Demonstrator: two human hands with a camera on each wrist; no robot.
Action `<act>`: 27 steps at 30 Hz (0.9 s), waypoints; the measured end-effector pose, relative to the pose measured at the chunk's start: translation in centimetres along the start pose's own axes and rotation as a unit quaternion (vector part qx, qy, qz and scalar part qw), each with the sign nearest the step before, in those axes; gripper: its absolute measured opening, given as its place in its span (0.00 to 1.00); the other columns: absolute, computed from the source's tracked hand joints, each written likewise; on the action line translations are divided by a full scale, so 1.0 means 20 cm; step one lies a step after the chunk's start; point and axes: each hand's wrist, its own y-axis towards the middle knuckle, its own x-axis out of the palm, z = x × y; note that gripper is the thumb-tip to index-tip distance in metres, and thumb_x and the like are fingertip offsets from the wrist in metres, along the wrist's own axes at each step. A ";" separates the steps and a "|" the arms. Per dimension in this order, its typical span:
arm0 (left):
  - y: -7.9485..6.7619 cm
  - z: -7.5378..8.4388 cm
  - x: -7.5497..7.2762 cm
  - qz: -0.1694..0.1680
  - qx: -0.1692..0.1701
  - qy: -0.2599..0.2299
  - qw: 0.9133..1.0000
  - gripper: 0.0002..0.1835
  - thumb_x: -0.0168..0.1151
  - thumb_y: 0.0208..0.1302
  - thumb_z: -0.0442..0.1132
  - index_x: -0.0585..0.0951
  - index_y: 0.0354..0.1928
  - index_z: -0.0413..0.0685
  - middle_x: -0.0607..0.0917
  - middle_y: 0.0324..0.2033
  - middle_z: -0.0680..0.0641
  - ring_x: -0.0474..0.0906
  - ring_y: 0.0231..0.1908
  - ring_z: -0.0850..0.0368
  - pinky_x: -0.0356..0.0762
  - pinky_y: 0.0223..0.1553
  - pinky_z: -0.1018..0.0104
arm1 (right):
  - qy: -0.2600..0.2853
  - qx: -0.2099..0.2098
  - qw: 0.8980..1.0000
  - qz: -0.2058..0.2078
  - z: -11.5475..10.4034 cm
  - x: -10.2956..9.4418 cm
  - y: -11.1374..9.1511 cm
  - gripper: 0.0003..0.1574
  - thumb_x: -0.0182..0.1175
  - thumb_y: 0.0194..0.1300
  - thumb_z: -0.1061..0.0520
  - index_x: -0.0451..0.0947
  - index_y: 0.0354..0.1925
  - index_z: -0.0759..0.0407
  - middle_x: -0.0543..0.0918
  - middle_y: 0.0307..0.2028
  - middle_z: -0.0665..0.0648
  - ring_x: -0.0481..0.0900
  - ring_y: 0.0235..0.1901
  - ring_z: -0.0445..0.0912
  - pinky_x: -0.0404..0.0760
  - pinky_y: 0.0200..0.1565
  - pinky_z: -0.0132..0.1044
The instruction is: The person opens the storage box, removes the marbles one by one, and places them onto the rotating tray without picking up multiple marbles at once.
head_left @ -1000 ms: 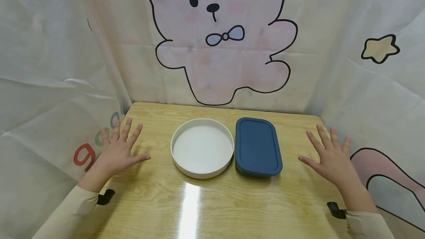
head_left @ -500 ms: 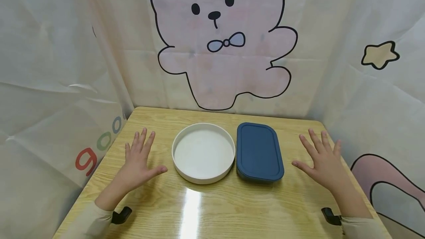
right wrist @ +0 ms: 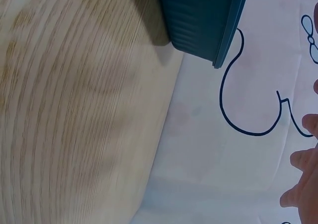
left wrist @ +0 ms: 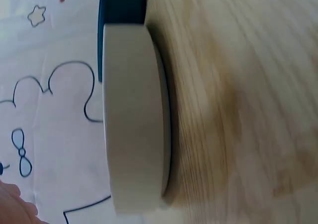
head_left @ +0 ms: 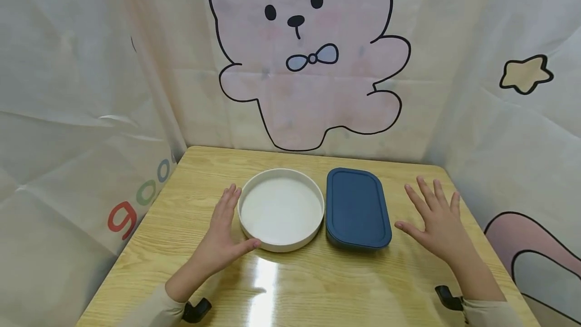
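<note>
A round, shallow white dish [head_left: 281, 208] with a low upright rim sits mid-table. Its pale side wall [left wrist: 131, 119] fills the middle of the left wrist view. Just right of it is a rectangular blue lidded container [head_left: 358, 208], whose ribbed side [right wrist: 198, 18] shows in the right wrist view. My left hand [head_left: 220, 241] is at the dish's left side, fingers straight and thumb spread, its fingertips and thumb tip overlapping the rim in the head view. To the right of the container my right hand [head_left: 438, 226] is held with fingers spread, holding nothing.
The wooden table [head_left: 317, 286] ends at a back edge against a curtain [head_left: 313, 105] printed with a pink bear. More fabric hangs along the left [head_left: 81, 130] and right sides. A black wrist mount [head_left: 197, 311] sticks out below the left hand.
My left hand has moved right from the table's left side to the dish, its fingers drawing closer together. My right hand has shifted slightly left toward the container. Dish and container stay put.
</note>
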 end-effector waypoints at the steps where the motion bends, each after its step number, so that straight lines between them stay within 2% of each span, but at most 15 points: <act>1: 0.00 0.02 0.02 -0.001 0.003 -0.011 1.000 0.70 0.84 0.46 0.54 0.45 0.83 0.59 0.44 0.82 0.46 0.37 0.80 0.38 0.52 0.68 0.22 | 0.001 0.000 1.000 0.000 0.00 0.00 0.00 0.66 0.73 0.56 0.34 0.50 0.82 0.42 0.45 0.82 0.60 0.32 0.81 0.63 0.22 0.69 0.76; 6: -0.02 0.11 0.09 -0.004 0.023 -0.072 0.997 0.68 0.83 0.49 0.55 0.44 0.83 0.66 0.45 0.82 0.52 0.43 0.80 0.42 0.56 0.69 0.26 | 0.012 -0.003 1.000 0.008 -0.02 -0.01 0.00 0.65 0.73 0.56 0.34 0.52 0.82 0.45 0.45 0.83 0.58 0.33 0.80 0.64 0.24 0.69 0.77; 16: -0.02 0.26 0.22 -0.006 0.065 -0.130 0.989 0.64 0.81 0.51 0.56 0.47 0.83 0.61 0.53 0.81 0.54 0.51 0.79 0.49 0.60 0.73 0.38 | 0.041 -0.008 0.999 0.018 -0.08 -0.03 0.00 0.65 0.74 0.56 0.35 0.52 0.82 0.45 0.47 0.82 0.57 0.36 0.81 0.64 0.25 0.69 0.78; 20: -0.03 0.33 0.29 -0.019 0.081 -0.163 0.983 0.62 0.81 0.53 0.54 0.49 0.82 0.58 0.56 0.80 0.52 0.54 0.78 0.49 0.63 0.74 0.48 | 0.052 -0.011 0.998 0.021 -0.10 -0.03 0.00 0.63 0.74 0.57 0.37 0.55 0.81 0.47 0.47 0.82 0.57 0.36 0.81 0.64 0.27 0.69 0.78; 23: -0.04 0.38 0.34 -0.030 0.084 -0.193 0.977 0.60 0.80 0.55 0.51 0.51 0.82 0.58 0.57 0.79 0.52 0.55 0.78 0.50 0.63 0.75 0.55 | 0.058 -0.016 0.998 0.024 -0.11 -0.03 0.01 0.62 0.74 0.57 0.38 0.55 0.81 0.47 0.48 0.82 0.57 0.37 0.80 0.64 0.28 0.69 0.78; 27: -0.04 0.41 0.42 -0.044 0.081 -0.209 0.974 0.58 0.80 0.56 0.52 0.51 0.82 0.59 0.58 0.78 0.52 0.57 0.77 0.50 0.63 0.75 0.56 | 0.069 -0.024 0.997 0.029 -0.13 -0.02 0.01 0.62 0.75 0.57 0.38 0.56 0.81 0.47 0.48 0.82 0.57 0.37 0.80 0.64 0.28 0.70 0.78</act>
